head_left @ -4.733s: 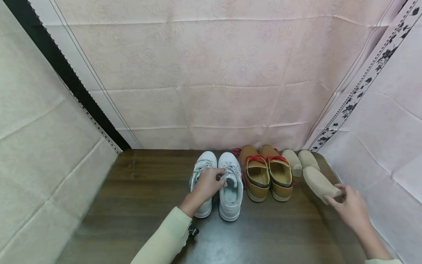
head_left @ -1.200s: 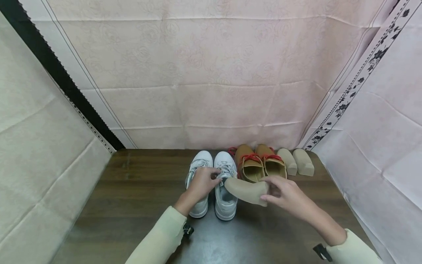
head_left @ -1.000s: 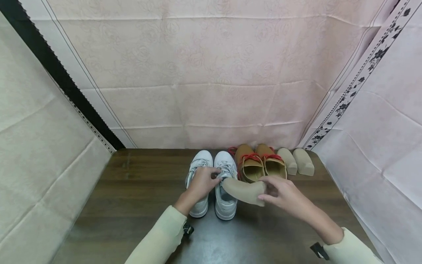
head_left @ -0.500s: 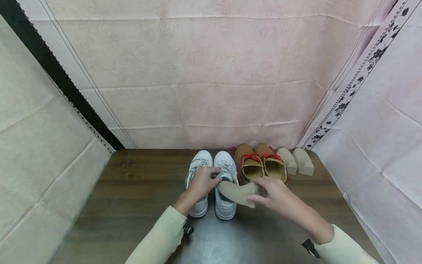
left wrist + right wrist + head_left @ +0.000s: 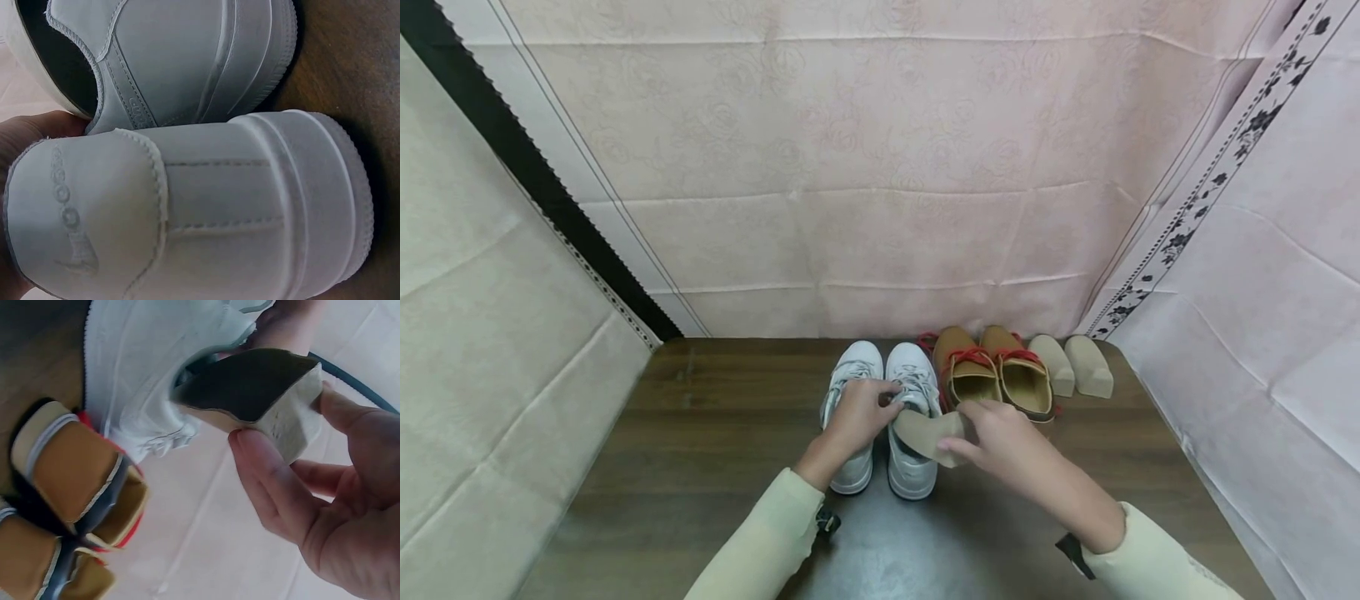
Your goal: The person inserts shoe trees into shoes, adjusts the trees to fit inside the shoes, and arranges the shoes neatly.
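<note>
In the head view my left hand [image 5: 853,412] reaches across the left white sneaker [image 5: 859,358] and pinches the tongue of the right white sneaker [image 5: 912,482]. My right hand [image 5: 1011,446] holds a curved beige shoe insert [image 5: 921,432] by its blunt end, thumb and fingers on opposite sides. The insert's rounded tip dips toward the right sneaker's opening, over the collar. In the right wrist view the insert's shaded face [image 5: 250,387] lies against the opening, its tip hidden there. White sneaker heels [image 5: 219,200] fill the left wrist view, with part of my left hand [image 5: 56,125] behind.
Brown shoes with red laces [image 5: 955,342] stand right beside the sneakers. Two more beige inserts [image 5: 1090,367] lie beyond them, against the cloth-covered back wall [image 5: 850,167]. Pale cloth also lines both sides of the wooden surface [image 5: 737,467].
My right hand has carried the insert from the far right to the right sneaker, and its tip has moved further left over the opening. My left hand stays at the sneaker's tongue.
</note>
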The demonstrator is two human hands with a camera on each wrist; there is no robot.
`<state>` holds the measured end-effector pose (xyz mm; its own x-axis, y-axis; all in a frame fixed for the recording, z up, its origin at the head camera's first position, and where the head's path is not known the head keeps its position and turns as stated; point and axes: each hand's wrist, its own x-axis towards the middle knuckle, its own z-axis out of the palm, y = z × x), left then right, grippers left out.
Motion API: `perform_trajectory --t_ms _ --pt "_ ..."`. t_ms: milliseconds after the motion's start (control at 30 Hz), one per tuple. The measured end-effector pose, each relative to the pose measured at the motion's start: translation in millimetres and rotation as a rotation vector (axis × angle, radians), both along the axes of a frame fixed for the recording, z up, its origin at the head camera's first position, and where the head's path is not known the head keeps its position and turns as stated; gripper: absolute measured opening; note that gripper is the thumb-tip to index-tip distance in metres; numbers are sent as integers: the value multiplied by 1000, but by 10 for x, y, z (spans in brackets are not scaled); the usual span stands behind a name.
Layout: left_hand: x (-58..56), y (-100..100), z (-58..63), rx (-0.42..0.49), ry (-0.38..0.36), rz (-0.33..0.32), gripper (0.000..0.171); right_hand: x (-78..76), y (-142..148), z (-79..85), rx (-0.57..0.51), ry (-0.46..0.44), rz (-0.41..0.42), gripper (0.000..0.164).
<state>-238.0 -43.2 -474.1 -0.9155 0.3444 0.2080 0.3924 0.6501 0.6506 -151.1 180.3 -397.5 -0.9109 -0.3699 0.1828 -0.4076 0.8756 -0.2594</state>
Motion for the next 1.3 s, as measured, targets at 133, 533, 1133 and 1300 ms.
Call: perform_trajectory --t_ms 133,533,1133,1300 --pt "7 -1 3 2 12 7 21 -7 -142 9 28 39 -1 43" --pt "4 -24 4 16 33 30 22 -71 -373 -166 96 209 -26 49" --pt "-17 -40 -15 20 82 18 20 -304 -246 -169 -39 39 92 40" --pt "-28 -25 -16 9 73 20 20 -385 -77 -156 -209 -138 162 31"
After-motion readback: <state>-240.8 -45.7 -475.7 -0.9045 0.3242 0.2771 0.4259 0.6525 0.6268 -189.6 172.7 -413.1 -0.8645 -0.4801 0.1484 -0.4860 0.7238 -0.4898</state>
